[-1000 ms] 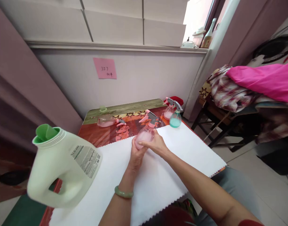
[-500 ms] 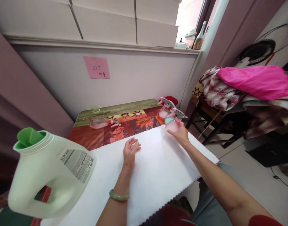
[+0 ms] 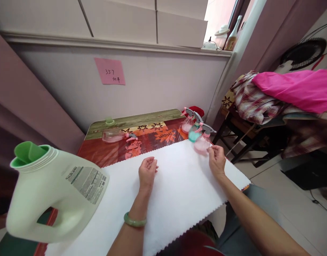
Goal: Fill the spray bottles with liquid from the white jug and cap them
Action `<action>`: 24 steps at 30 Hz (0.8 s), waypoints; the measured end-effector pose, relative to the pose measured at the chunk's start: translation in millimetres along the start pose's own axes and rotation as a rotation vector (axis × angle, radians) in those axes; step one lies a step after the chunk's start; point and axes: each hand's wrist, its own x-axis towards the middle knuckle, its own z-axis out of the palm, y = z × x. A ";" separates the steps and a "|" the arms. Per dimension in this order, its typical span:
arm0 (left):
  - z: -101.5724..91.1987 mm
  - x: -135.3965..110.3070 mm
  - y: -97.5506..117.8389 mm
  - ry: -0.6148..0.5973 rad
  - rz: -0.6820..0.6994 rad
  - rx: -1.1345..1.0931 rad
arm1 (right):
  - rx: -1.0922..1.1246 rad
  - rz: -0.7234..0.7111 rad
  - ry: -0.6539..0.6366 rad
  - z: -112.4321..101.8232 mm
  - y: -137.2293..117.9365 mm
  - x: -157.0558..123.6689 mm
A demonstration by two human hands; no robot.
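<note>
Above the right part of the white cloth, my right hand holds nothing, its loosely bent fingers close to a round clear spray bottle with pink liquid and a pink-and-grey trigger head. Whether a fingertip still touches that bottle I cannot tell. Behind it stand a spray bottle with teal liquid and another pink spray bottle, all upright in a row. My left hand, a green bangle on its forearm, rests over the middle of the cloth, loosely curled around nothing.
A large pale-green jug with a green cap stands at the left. One more spray bottle lies on its side near the table's back, by a small green cap. Clothes are piled on a chair at the right.
My right hand has let go of the front pink spray bottle and drawn back to the right; the bottle now stands by the others. The left hand's fingers have curled slightly.
</note>
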 end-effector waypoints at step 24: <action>-46.3 178.1 94.2 0.264 0.352 1.296 | -0.375 -0.104 -0.733 44.2 -28.7 -75.4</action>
